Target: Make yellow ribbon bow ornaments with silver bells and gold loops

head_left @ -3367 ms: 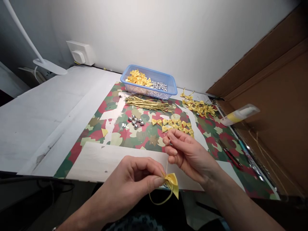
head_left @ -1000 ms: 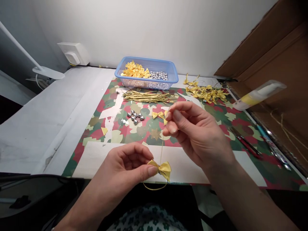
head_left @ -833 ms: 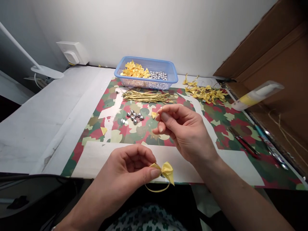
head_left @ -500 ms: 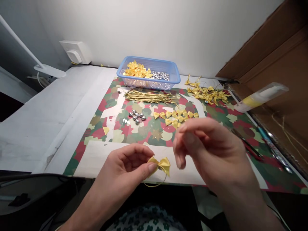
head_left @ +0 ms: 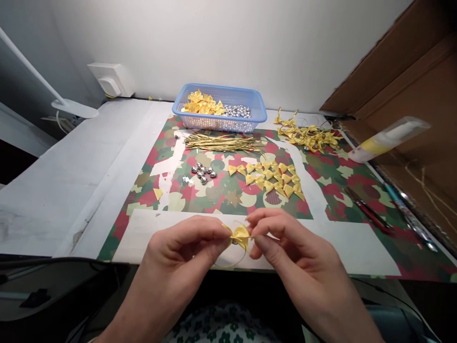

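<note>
I have the left grip (head_left: 185,255) clamped on the yellow bow (head_left: 241,233), thumb and forefinger pressed together at its left side. The right grip (head_left: 291,252), just beside it, is also pinched together, it seems on a thin strand of the gold cord (head_left: 244,256), though the fingertips cover this place. So the bow is between the two grips, and a loop of the cord hangs under it.

My main worry is the left pinch. It takes only a small part of the ribbon, so a strong pull from the right grip could make the bow twist or slide away from the thumb. A sharp pull may also put a kink in the cord. If the left fingers loosen, the bow could fall over the near edge of the counter (head_left: 82,162), which is close below both grips, toward the lap (head_left: 228,326).

The safer room is forward: the white sheet (head_left: 146,233) lies just ahead. Farther ahead of the left grip is a group of silver beads (head_left: 203,172), which may roll if knocked; ahead of the right grip lie the loose bows (head_left: 255,180). Left of the left grip I see much free room.
</note>
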A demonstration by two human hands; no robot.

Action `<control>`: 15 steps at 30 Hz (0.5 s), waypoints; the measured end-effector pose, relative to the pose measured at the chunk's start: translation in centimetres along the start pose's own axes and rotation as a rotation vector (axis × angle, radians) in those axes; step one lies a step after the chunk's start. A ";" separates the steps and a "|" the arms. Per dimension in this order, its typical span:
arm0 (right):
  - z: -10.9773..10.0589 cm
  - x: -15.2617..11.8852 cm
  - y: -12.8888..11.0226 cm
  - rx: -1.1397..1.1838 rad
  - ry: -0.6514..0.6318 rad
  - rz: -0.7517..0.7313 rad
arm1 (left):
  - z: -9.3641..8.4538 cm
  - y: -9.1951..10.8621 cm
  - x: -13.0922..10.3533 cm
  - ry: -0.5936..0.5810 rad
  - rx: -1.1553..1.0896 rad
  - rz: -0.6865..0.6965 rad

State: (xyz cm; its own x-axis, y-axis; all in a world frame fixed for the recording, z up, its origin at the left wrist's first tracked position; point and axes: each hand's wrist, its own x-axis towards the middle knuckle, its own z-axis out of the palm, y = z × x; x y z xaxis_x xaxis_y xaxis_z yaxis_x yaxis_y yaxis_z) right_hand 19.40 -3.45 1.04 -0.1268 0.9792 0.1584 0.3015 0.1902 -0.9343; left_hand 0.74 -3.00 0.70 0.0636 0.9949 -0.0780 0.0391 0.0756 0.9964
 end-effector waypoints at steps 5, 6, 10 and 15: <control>0.7 0.2 0.1 0.040 0.000 0.009 | 0.1 0.5 0.0 0.023 -0.001 -0.123; 0.8 0.2 0.1 0.042 0.013 -0.009 | 0.0 0.6 0.1 0.014 -0.007 -0.139; 1.1 0.1 0.4 0.027 0.017 -0.085 | -0.1 0.6 0.3 -0.015 -0.029 -0.156; 0.7 -0.3 0.1 -0.120 0.062 -0.209 | 0.1 0.7 0.1 0.044 0.016 -0.111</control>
State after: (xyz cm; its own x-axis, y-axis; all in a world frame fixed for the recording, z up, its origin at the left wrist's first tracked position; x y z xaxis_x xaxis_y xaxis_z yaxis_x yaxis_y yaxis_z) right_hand 18.83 -3.81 0.69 -0.1409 0.9196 0.3668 0.3853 0.3922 -0.8353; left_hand 0.91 -2.84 1.35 0.0146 0.9825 -0.1859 0.0595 0.1847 0.9810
